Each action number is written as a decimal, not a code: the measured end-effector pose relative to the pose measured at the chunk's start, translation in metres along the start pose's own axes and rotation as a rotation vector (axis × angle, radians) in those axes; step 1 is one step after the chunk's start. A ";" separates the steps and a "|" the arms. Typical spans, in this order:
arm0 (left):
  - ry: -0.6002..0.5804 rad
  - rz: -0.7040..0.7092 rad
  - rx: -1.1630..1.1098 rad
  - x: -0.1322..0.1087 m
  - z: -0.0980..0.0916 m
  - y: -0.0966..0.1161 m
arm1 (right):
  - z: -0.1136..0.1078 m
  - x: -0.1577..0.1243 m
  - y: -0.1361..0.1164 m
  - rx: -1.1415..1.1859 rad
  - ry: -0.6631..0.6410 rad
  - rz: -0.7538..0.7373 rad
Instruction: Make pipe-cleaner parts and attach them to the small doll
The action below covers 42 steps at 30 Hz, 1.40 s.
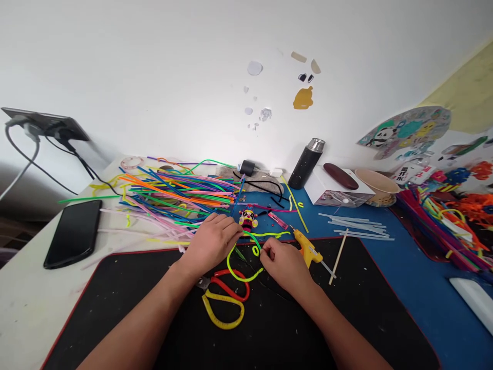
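Between my hands runs a bent green pipe cleaner (pixel 254 238). My left hand (pixel 215 237) pinches it near one end, fingertips close together. Lower down, my right hand (pixel 284 261) has its thumb and forefinger closed at the other end. A curved yellow-green pipe cleaner (pixel 230 267) hangs in a loop below the left fingers; whether the two strands are joined I cannot tell. Just beyond the fingers is a small bee-like figure (pixel 248 218). Scissors with red and yellow handles (pixel 224 325) lie below, their blades partly hidden by my left arm.
A yellow glue gun (pixel 307 247) lies right of my right hand, near clear glue sticks (pixel 358 226) and a wooden stick (pixel 339 257). Many coloured pipe cleaners (pixel 181 187) are heaped behind my left hand. A phone (pixel 74 232), black flask (pixel 306 164) and tissue box (pixel 339 187) stand around.
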<state>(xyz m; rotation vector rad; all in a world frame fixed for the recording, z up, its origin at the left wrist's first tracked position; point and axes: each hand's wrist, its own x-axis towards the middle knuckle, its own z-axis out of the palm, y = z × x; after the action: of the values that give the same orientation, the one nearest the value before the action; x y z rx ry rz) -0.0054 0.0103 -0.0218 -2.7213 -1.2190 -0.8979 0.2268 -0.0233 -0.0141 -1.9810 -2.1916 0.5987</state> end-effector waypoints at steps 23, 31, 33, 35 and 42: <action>0.056 -0.122 0.112 -0.001 -0.009 -0.017 | 0.001 -0.005 -0.005 0.246 0.153 -0.146; 0.068 -0.204 0.075 -0.002 -0.009 -0.024 | -0.003 -0.005 -0.006 0.386 0.140 -0.152; 0.120 -0.256 0.071 -0.003 -0.010 -0.027 | -0.003 -0.005 -0.004 0.454 0.136 -0.128; 0.176 -0.290 0.056 -0.003 -0.010 -0.030 | -0.003 -0.005 -0.001 0.524 0.143 -0.106; 0.223 -0.306 0.004 -0.003 -0.010 -0.032 | -0.003 -0.006 0.006 0.722 0.175 -0.029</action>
<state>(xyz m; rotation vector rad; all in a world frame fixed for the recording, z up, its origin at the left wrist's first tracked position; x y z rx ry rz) -0.0340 0.0283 -0.0213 -2.3855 -1.6072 -1.1868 0.2342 -0.0282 -0.0130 -1.5375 -1.5762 0.9911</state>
